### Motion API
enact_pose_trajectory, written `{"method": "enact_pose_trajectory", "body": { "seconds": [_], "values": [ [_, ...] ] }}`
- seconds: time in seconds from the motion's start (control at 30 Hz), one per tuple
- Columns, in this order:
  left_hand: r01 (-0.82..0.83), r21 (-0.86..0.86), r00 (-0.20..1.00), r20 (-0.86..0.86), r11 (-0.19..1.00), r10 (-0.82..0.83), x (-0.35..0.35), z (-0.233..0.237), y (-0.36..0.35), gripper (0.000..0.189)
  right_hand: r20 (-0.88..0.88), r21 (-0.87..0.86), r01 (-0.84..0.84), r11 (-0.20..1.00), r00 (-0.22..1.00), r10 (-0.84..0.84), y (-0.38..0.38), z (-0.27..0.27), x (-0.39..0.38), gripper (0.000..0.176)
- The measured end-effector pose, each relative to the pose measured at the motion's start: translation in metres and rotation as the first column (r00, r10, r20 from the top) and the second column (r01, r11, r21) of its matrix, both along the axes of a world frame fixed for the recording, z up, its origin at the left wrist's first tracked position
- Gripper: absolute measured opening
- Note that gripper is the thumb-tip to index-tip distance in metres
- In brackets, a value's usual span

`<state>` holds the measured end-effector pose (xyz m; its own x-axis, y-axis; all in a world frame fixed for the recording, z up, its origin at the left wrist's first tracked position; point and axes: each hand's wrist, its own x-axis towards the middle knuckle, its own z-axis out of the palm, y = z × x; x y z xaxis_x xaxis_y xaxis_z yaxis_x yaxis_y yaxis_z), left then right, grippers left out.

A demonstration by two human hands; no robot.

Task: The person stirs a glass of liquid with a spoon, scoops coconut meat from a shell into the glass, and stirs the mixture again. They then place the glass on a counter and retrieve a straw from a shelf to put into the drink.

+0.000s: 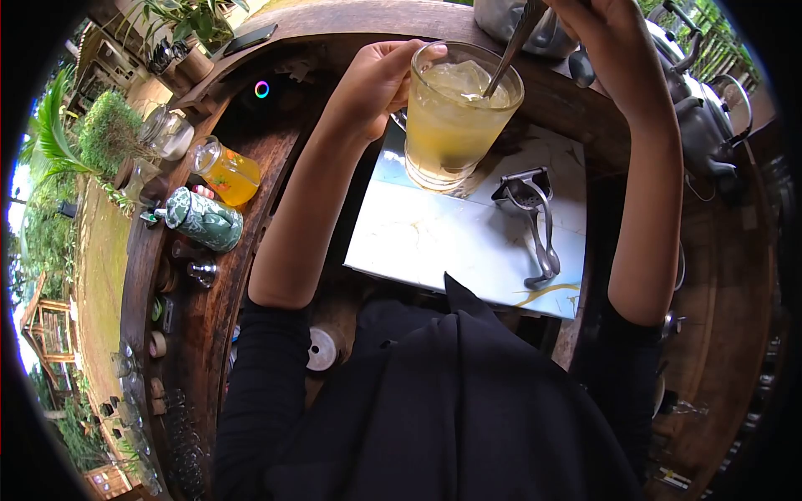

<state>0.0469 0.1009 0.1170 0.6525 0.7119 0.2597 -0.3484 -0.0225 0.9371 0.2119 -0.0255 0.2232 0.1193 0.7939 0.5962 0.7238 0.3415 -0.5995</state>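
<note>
Iced yellow drink, one hand on the glass, one on the spoon

So the glass (458, 125) is right up against my left hand (384, 88), on its inner side: thumb over the rim, fingers partly closed around the side. Can't tell if its base touches the white board (405, 238). My right hand (597, 33) looks pinched shut on the spoon (515, 46), though the frame's top edge cuts that off. The metal squeezer (535, 221) lies on the board, right of the glass.

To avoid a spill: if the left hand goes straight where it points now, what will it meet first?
The left hand would meet the glass of yellow drink first; its fingers are touching it near the rim. Depth beyond it is unclear.
</note>
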Motion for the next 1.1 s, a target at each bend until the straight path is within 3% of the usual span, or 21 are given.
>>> {"method": "enact_pose_trajectory", "body": {
  "seconds": [0.2,0.4,0.47,0.5,0.57,0.7,0.77,1.0,1.1],
  "values": [
    [0.007,0.015,1.0,0.016,1.0,-0.008,-0.003,0.0,-0.003,0.028,-0.033,-0.014,0.01,1.0,0.999,-0.01,-0.001,0.003,-0.004,0.027],
    [0.052,0.01,0.998,-0.042,0.999,-0.052,-0.012,-0.006,0.012,0.028,-0.037,-0.088,0.151,0.985,0.987,-0.155,-0.008,0.015,-0.025,0.027],
    [0.13,-0.01,0.99,-0.053,0.991,-0.131,-0.016,-0.007,0.016,0.028,-0.034,-0.304,0.41,0.86,0.897,-0.44,-0.01,0.031,-0.042,0.026],
    [0.13,-0.01,0.99,-0.052,0.991,-0.13,-0.013,-0.005,0.01,0.028,-0.033,-0.304,0.41,0.86,0.898,-0.44,-0.008,0.025,-0.032,0.026],
    [-0.023,-0.003,1.0,0.012,1.0,0.023,-0.005,-0.002,-0.003,0.024,0.062,-0.001,0.047,0.999,0.997,-0.047,-0.003,0.01,-0.008,0.026],
    [-0.004,-0.017,1.0,0.02,1.0,0.004,-0.005,-0.004,-0.002,0.024,-0.027,-0.034,0.082,0.996,0.996,-0.083,-0.008,0.01,-0.01,0.026],
    [-0.001,-0.017,1.0,0.009,1.0,0.002,-0.005,-0.004,-0.003,0.024,-0.054,-0.041,0.182,0.982,0.981,-0.184,-0.014,0.012,-0.019,0.025],
    [0.008,-0.024,1.0,0.02,1.0,-0.008,-0.007,-0.009,-0.001,0.022,-0.066,0.022,0.169,0.985,0.984,-0.167,-0.003,0.002,-0.006,0.023],
    [0.103,-0.061,0.995,0.004,0.993,-0.103,-0.011,-0.009,0.0,0.019,-0.055,0.035,0.152,0.988,0.987,-0.15,-0.004,0.004,-0.008,0.022]
  ]
}}
